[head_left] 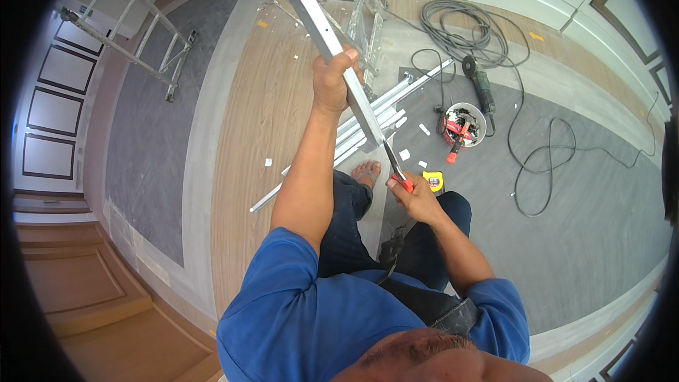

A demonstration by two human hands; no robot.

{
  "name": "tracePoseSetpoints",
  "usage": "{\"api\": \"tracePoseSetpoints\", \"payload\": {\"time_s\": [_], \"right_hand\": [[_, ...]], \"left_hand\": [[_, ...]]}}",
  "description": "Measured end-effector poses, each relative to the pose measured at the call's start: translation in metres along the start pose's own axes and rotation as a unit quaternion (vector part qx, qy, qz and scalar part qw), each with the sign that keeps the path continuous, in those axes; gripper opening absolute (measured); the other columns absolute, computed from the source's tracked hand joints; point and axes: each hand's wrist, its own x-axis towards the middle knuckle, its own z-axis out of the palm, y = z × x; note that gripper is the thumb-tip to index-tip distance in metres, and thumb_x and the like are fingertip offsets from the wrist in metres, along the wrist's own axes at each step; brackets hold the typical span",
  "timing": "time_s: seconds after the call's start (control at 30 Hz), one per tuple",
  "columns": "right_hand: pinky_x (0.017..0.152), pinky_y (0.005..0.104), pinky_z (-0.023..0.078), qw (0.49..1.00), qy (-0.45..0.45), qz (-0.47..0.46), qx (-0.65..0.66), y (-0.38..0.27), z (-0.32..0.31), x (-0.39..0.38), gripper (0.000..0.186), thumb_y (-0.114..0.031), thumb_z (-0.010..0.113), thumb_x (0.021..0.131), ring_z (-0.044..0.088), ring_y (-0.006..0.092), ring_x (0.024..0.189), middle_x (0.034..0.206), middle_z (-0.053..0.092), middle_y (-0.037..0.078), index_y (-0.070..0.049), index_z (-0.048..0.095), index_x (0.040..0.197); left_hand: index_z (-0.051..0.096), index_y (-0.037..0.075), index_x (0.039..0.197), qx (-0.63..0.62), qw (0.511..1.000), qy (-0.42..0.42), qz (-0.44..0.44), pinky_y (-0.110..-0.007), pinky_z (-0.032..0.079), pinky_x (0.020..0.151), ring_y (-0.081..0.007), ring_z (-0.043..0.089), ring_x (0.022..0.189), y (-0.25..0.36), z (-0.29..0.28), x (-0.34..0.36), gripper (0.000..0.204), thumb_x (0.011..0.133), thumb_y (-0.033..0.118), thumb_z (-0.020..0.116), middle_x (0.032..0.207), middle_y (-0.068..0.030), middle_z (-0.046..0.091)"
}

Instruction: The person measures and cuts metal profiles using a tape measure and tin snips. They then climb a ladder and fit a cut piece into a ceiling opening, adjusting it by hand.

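My left hand [334,79] is closed around a long silver metal profile [322,28], which slants from the ladder down toward me. My right hand [416,198] grips the red handles of a pair of tin snips [395,163]. The blades of the snips meet the profile's near end; whether they bite into it is too small to tell. Just beyond my right hand lies a yellow tape measure [432,181]. Below the held profile, several white metal strips [385,105] lie on the floor by my foot.
A white bucket [483,126] holds dark contents and a red-handled tool. Beside it is an angle grinder [482,88] with a coiled cable [460,20] behind. One stepladder [368,28] stands ahead, another ladder [152,28] at far left. Small white scraps [404,154] lie about.
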Motion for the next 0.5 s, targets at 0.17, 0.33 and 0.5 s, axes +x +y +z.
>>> {"api": "tracePoseSetpoints", "payload": {"time_s": [0.17, 0.33, 0.5], "right_hand": [[0.059, 0.0260, 0.040, 0.999, -0.010, -0.044, 0.014, 0.0012, -0.0047, -0.0028, 0.025, -0.028, 0.064, 0.103, 0.050, 0.0076, 0.064, 0.073, 0.054, -0.003, -0.004, 0.064, 0.101], [0.057, 0.0272, 0.041, 1.000, -0.010, -0.011, 0.019, 0.0048, -0.0031, -0.0039, 0.026, -0.029, 0.064, 0.103, 0.051, 0.0078, 0.063, 0.070, 0.055, -0.002, -0.004, 0.064, 0.096], [0.055, 0.0269, 0.039, 1.000, -0.002, 0.001, -0.010, -0.0034, -0.0077, -0.0036, 0.029, -0.030, 0.063, 0.103, 0.050, 0.0078, 0.060, 0.067, 0.054, -0.002, -0.004, 0.064, 0.092]], "left_hand": [[0.059, 0.007, 0.072, -0.029, 0.999, -0.023, 0.014, -0.031, 0.044, 0.045, -0.0163, 0.051, 0.046, 0.0003, 0.0011, 0.0015, 0.027, 0.085, 0.028, 0.070, 0.059, -0.0043, 0.051], [0.059, 0.006, 0.074, -0.057, 0.998, -0.018, 0.012, -0.031, 0.044, 0.044, -0.0156, 0.050, 0.045, 0.0026, -0.0015, 0.0002, 0.026, 0.085, 0.027, 0.070, 0.059, -0.0028, 0.048], [0.053, 0.010, 0.075, -0.022, 0.999, -0.032, 0.005, -0.030, 0.045, 0.046, -0.0133, 0.045, 0.051, -0.0005, 0.0074, -0.0024, 0.026, 0.087, 0.028, 0.068, 0.066, -0.0006, 0.044]]}}
